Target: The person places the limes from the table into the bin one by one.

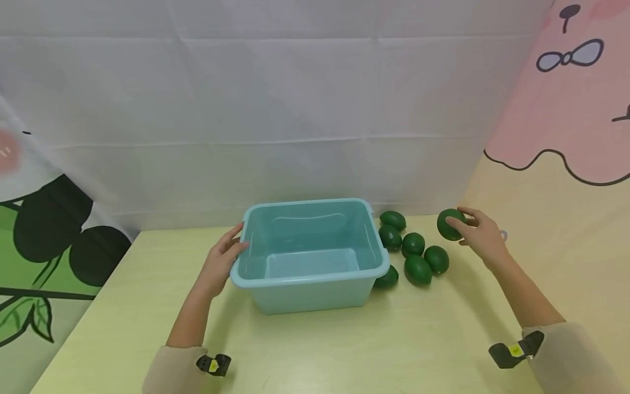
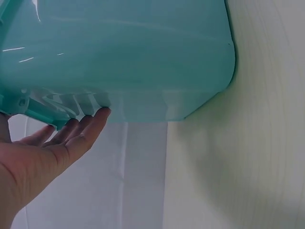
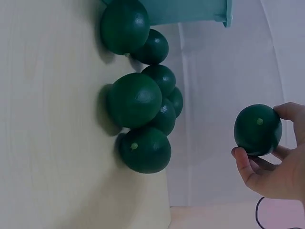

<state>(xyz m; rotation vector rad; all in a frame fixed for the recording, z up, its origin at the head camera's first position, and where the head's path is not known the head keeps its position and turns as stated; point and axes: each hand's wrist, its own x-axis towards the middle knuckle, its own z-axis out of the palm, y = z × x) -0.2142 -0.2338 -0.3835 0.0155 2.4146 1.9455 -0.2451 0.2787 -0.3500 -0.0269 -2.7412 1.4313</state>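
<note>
Pinching one dark green avocado [image 1: 450,224], the right hand [image 1: 479,234] has it up above the table [image 1: 320,350], well apart from the turquoise plastic tub [image 1: 310,282]. The fingers are bent, spread only about as wide as the fruit, thumb on one side and fingertips on the other. That looks a sound hold, but the skin is glossy, so I'd want steady pressure here: no hard squeeze, and a level wrist.

Over on the other side, the left hand [image 1: 223,261] grips the tub's left rim, thumb over the edge, fingers reaching under it and lying nearly straight against the outer wall, as the left wrist view shows. That seems just the right help: light and steady, enough to stop the tub sliding, not so much that it tips. Any pass across ought to clear the right rim with height to spare, and a low release would be kinder than a drop, since round fruit could bounce or roll.

Now, the tub itself! It stands upright on the table, mouth open to the head camera, and no fruit shows on the floor inside. Right beside its right wall sit the loose avocados [image 1: 418,270], bunched close; six show from above, and the right wrist view seems to reveal a seventh. Nudge that bunch carelessly and some might roll.
</note>
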